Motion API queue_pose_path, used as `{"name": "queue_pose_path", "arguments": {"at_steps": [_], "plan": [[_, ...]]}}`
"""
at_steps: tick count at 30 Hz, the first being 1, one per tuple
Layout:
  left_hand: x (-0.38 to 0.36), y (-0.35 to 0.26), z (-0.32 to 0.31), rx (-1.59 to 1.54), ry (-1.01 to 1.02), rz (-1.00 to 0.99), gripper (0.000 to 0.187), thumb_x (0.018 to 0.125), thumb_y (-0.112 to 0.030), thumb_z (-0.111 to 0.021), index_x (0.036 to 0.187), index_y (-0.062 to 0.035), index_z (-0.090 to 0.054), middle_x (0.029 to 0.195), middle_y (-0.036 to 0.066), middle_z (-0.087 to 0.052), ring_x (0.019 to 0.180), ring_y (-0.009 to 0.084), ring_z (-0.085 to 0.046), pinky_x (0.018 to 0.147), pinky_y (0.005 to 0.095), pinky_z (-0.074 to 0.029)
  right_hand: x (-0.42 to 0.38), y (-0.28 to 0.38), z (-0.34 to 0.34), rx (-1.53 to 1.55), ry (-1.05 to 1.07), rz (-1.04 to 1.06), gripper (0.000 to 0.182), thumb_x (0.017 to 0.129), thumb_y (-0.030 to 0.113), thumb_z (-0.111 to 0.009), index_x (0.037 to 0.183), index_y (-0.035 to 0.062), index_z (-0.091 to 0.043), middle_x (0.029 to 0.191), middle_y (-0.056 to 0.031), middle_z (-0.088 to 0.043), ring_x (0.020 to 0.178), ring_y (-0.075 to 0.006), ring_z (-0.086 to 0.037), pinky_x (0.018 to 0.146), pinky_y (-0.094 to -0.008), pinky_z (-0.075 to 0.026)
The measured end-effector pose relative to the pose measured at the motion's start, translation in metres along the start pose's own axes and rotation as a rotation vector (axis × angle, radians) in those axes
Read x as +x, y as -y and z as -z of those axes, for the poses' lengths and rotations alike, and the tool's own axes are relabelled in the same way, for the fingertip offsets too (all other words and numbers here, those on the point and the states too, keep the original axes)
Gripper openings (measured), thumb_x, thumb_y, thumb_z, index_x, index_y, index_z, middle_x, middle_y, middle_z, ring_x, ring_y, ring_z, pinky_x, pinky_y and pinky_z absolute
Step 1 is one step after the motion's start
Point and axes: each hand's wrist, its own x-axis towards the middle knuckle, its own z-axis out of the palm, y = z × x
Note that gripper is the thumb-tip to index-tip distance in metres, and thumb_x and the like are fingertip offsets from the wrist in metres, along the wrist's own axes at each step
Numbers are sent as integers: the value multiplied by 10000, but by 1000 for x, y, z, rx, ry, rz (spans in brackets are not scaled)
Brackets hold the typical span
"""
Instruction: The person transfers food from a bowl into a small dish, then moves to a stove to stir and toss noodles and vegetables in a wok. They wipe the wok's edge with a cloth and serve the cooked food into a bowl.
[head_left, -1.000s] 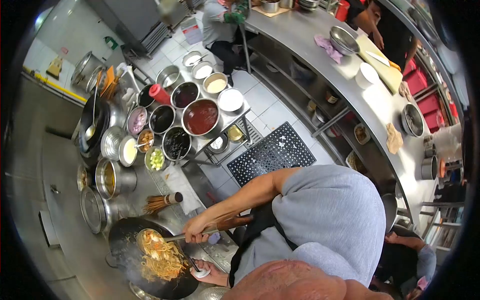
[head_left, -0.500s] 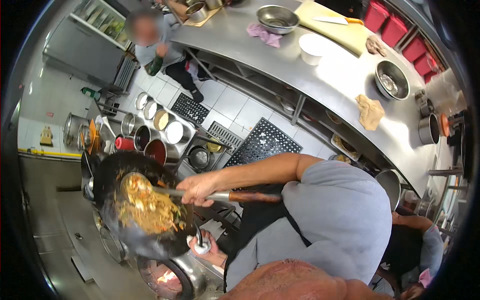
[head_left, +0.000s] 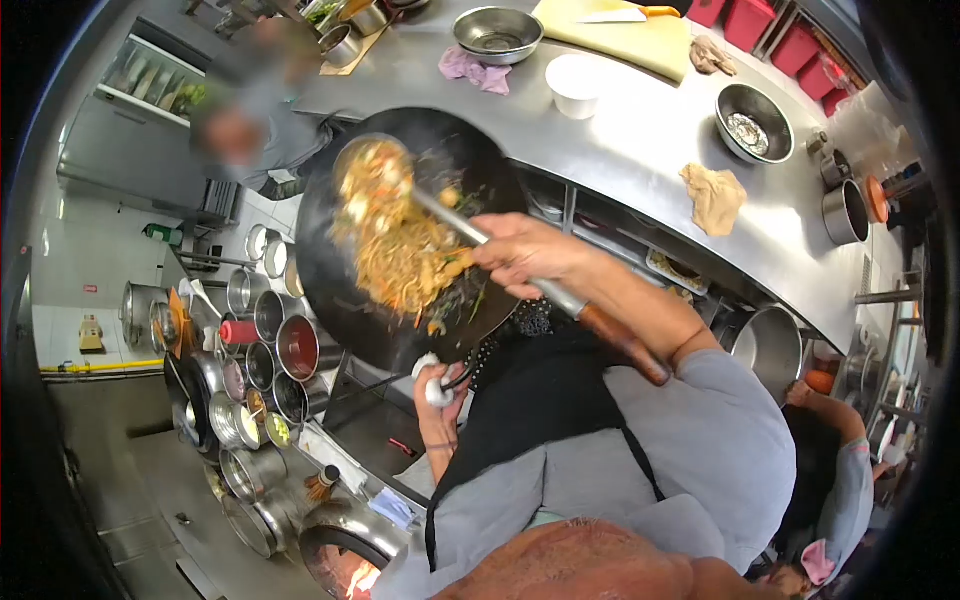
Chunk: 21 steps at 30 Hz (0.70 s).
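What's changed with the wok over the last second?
The wok has been lifted off the burner and swung over toward the steel counter, noodles still inside. The left hand keeps its grip on the wok handle, and the right hand still holds the ladle.

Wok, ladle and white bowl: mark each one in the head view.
wok (head_left: pixel 340 290), head view, on its dark inner wall, left of the noodles.
ladle (head_left: pixel 455 225), head view, on its metal shaft above the noodles.
white bowl (head_left: pixel 580 85), head view, on its side wall.
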Motion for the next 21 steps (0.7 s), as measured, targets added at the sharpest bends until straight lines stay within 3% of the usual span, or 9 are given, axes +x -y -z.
{"name": "queue_pose_path", "arguments": {"at_steps": [1,4,5,6,11,15,18,21], "plan": [[14,-4,2,-30,145,64,111,785,-129,-652,801,-84,-552,688,118,-596,587,231,-589,469,321,-426,-5,4,1,6,-54,20,463,944,79,-582,1375,29,-420,686,45,-381,439,-24,-363,314,-212,-334],[48,-22,0,109,99,309,100,773,-125,-662,798,-63,-588,708,143,-616,598,236,-607,502,354,-492,-19,23,-6,31,-170,80,437,945,54,-574,1354,37,-423,691,48,-370,437,-9,-343,306,-196,-313],[57,-25,-2,126,120,290,100,769,-125,-666,798,-62,-594,713,139,-621,602,234,-613,510,358,-501,-22,28,-6,67,-187,96,423,946,40,-564,1345,39,-422,693,49,-366,432,-3,-325,299,-192,-307],[66,-25,-5,145,141,271,100,765,-126,-671,797,-61,-601,718,135,-627,606,232,-620,518,362,-509,-25,34,-7,79,-211,132,279,946,16,-545,1213,31,-461,698,45,-384,439,-8,-353,304,-192,-312],[98,-50,-10,336,188,338,103,760,-142,-690,792,-77,-616,758,95,-659,733,220,-684,588,362,-543,-32,54,-24,190,-358,269,289,955,-2,-517,1228,22,-427,704,26,-400,434,-12,-337,289,-191,-308],[125,-62,-4,396,247,402,107,763,-155,-694,803,-78,-630,777,91,-665,750,218,-682,600,368,-544,-32,66,-28,323,-325,371,263,956,0,-514,1211,-40,-464,733,1,-418,437,-1,-340,276,-190,-317],[138,-70,-2,431,257,438,108,761,-159,-697,810,-81,-641,790,86,-669,753,218,-681,601,375,-540,-29,74,-31,382,-466,409,343,978,-1,-458,1307,-91,-420,747,-14,-384,416,12,-324,247,-176,-300],[146,-72,-4,481,234,450,109,758,-161,-701,803,-81,-641,804,93,-672,762,225,-685,596,381,-539,-27,81,-14,434,-465,403,322,990,17,-448,1296,-80,-425,745,-5,-376,404,15,-322,243,-179,-305]]}}
